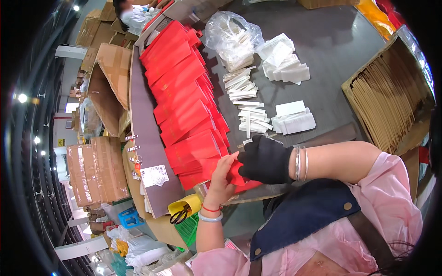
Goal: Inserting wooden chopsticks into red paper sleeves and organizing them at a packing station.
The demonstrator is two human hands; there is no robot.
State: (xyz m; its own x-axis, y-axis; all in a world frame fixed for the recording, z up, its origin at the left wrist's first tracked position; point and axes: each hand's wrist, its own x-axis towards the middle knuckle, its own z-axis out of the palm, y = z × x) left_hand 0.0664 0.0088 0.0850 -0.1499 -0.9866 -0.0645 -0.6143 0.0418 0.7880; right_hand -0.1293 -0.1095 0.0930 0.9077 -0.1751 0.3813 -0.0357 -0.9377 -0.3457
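Note:
My left hand point(223, 179), bare with a red cord and a pale bangle at the wrist, closes its fingers on the edge of a flat red packet point(235, 176) at the table's near edge. My right hand point(266, 159), in a black glove, is curled over the same packet from the right; its fingertips are partly hidden. Just beyond, overlapping red packets point(184, 99) lie in a long fanned row. To their right are piles of narrow white strips point(253, 120) and a small stack of white paper slips point(294, 120).
More white slips point(285, 64) and a clear plastic bag point(232, 30) lie farther back. An open carton point(354, 94) of upright brown sheets stands at right. A yellow holder point(188, 202) with black-handled scissors point(180, 215) sits at the near left corner. Another person point(136, 17) is at far left.

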